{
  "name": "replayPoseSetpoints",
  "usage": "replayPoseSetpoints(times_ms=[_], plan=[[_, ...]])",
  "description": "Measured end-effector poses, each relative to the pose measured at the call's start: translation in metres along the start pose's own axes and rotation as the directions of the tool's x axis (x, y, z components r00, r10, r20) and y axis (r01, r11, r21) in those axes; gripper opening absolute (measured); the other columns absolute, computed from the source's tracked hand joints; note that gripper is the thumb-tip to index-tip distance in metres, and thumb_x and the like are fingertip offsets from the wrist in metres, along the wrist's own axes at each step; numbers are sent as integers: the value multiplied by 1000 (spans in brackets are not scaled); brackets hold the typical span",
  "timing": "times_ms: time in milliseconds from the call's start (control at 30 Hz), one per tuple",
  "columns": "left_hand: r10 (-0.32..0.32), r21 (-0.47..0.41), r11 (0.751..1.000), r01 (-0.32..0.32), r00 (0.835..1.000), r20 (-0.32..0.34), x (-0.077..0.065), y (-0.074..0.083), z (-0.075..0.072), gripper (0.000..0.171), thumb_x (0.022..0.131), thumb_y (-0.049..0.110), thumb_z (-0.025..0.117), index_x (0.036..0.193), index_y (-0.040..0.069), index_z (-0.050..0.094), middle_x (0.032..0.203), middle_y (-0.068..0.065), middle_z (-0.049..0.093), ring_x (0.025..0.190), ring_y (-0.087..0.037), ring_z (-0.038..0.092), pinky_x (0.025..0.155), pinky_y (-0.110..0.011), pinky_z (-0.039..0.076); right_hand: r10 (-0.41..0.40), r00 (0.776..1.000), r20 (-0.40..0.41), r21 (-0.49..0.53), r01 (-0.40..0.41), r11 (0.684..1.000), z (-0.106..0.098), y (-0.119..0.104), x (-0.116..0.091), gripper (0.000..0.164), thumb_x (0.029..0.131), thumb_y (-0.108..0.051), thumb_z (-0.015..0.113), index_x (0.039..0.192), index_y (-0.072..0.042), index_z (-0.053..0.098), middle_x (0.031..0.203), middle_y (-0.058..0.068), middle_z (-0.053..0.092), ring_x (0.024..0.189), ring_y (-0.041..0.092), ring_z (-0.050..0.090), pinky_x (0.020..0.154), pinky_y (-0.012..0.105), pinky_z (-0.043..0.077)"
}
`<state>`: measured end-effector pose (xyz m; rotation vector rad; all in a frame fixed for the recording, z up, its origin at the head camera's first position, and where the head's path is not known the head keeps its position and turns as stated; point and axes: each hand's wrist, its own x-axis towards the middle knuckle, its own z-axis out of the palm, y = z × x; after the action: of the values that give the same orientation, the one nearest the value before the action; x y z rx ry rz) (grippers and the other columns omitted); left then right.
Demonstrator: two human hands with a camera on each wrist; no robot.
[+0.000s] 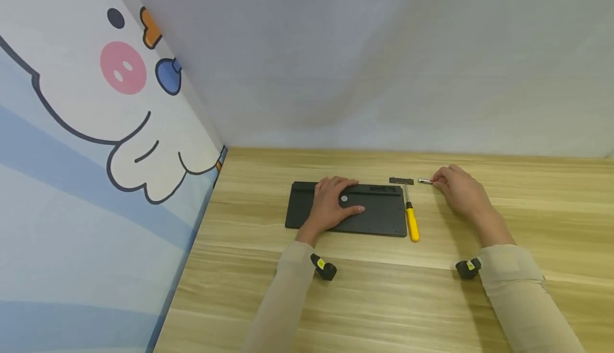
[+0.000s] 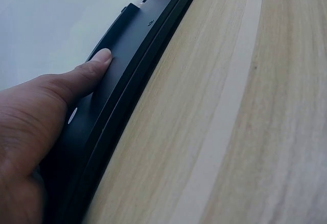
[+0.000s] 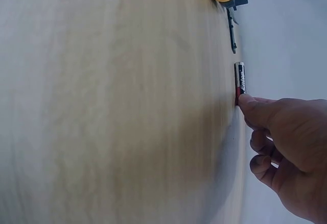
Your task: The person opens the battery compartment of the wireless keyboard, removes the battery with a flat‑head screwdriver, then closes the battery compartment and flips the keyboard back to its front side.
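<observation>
A black keyboard [image 1: 379, 217] lies underside up on the table, its battery slot [image 1: 382, 189] exposed near the far right corner. Across its left half rests my left hand [image 1: 331, 201], fingers at the far edge and the thumb [image 2: 92, 73] stretched along the underside. My right hand [image 1: 458, 190] pinches one end of a small battery [image 3: 240, 78] between thumb and fingers, right of the keyboard and close over the table. Black, silver and red show on the battery. Left of it sits a slim black battery cover [image 1: 401, 181].
Beside the keyboard's right edge lies a screwdriver [image 1: 412, 224] with a yellow handle, its shaft pointing away from me. The wood-grain table [image 1: 384, 294] ends at a pale wall [image 1: 384, 102] behind and a cartoon-printed panel [image 1: 96, 182] at left.
</observation>
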<state>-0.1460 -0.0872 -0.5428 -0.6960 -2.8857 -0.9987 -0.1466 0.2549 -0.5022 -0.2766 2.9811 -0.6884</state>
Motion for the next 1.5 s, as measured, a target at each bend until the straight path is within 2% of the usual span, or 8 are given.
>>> replayPoseSetpoints(times_ms=[433, 767, 1033, 1233, 1500], plan=[[-8, -2, 1000, 8, 1000, 5, 0, 2, -2, 69, 86, 47, 80, 146, 26, 55, 142, -1, 60, 139, -23, 51, 133, -48, 14, 0, 1000, 4, 11, 0, 1000, -1, 1, 0, 22, 106, -18, 55, 118, -2, 65, 109, 19, 61, 99, 37, 65, 84, 57, 54], [-12, 3, 1000, 12, 1000, 10, 0, 2, -2, 68, 86, 48, 80, 146, 26, 56, 141, -1, 60, 139, -23, 51, 133, -48, 14, -27, 1000, -16, 22, 28, 999, -2, -13, 3, 25, 106, -19, 56, 122, -2, 64, 110, 19, 62, 99, 36, 64, 85, 55, 53], [-17, 10, 1000, 17, 1000, 10, 0, 1, -1, 68, 86, 49, 80, 146, 27, 55, 142, 0, 59, 140, -22, 50, 133, -48, 14, -115, 992, -44, -12, 115, 993, 4, -32, 12, 18, 102, -12, 61, 114, -4, 72, 107, 15, 65, 96, 33, 65, 83, 53, 55], [-11, 6, 1000, 11, 1000, 13, -2, 3, -2, 68, 86, 48, 80, 146, 26, 56, 141, -1, 60, 139, -24, 51, 132, -49, 16, -154, 988, -11, -29, 153, 988, 12, -43, 17, 18, 101, -13, 64, 112, -4, 74, 105, 13, 65, 94, 30, 65, 82, 52, 56], [-11, 4, 1000, 11, 1000, 6, -2, 2, -3, 69, 85, 49, 80, 146, 26, 56, 141, -1, 60, 139, -23, 51, 132, -49, 16, -193, 981, -8, -56, 193, 980, 11, -50, 21, 17, 98, -10, 67, 112, -3, 76, 106, 14, 67, 95, 32, 67, 83, 52, 58]])
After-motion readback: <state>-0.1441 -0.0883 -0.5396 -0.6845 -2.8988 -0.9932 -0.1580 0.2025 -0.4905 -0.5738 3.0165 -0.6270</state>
